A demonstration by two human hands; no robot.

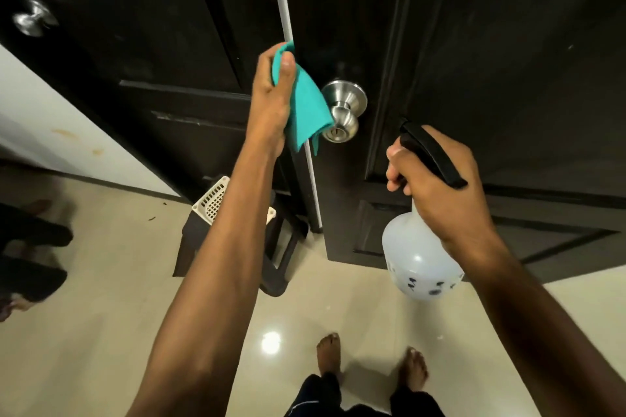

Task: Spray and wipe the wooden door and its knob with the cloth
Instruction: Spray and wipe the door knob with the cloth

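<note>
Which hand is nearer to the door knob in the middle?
Left. The left hand holds the cloth right beside the knob, on its left. The right hand holds the spray bottle lower, to its right.

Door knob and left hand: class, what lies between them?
In the head view, the teal cloth lies between: the left hand grips it, and it hangs against the steel door knob, covering the knob's left side.

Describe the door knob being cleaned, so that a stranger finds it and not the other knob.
Find the dark wooden door on the right, before the person. Near its left edge a steel door knob shows a keyhole. The left hand holds a teal cloth beside it; the other knob sits far left.
</note>
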